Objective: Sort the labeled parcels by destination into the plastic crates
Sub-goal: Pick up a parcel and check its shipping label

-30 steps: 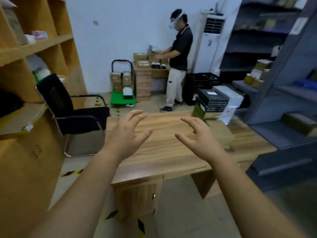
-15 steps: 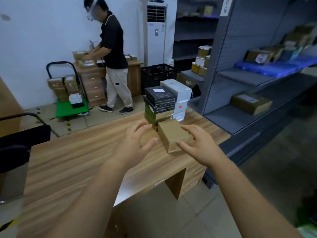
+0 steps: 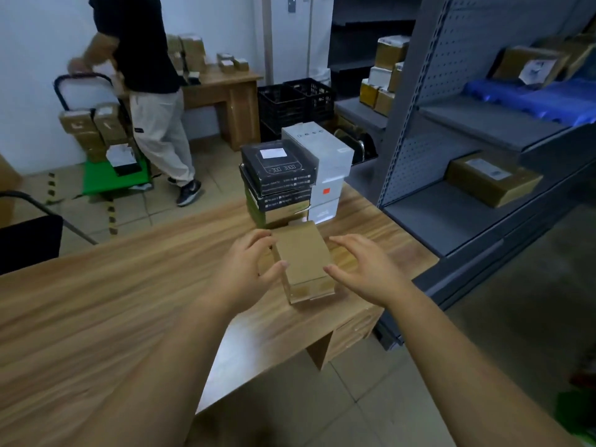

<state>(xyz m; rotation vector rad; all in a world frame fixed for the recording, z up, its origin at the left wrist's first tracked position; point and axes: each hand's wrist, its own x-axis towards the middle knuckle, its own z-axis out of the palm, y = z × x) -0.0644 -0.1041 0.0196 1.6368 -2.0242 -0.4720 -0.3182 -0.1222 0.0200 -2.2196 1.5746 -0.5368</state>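
Note:
A small brown cardboard parcel (image 3: 301, 256) lies on the wooden desk (image 3: 129, 285) near its right end. My left hand (image 3: 242, 272) cups the parcel's left side, thumb and fingertips touching its edge. My right hand (image 3: 367, 269) hovers spread at the parcel's right side, its thumb tip at the edge and its fingers apart from it. Just behind stand a stack of black parcels (image 3: 277, 175) and a stack of white boxes (image 3: 325, 156). Two black plastic crates (image 3: 295, 101) sit on the floor farther back.
Grey shelving (image 3: 467, 124) with brown parcels (image 3: 490, 179) runs along the right. Another person (image 3: 151, 91) stands by a green trolley (image 3: 109, 175) loaded with boxes, beside a second desk. A black chair (image 3: 29, 240) is at the left.
My view swung right and moved closer to the desk's right end. Both hands came down around the brown parcel. The other person turned from the far desk toward the trolley.

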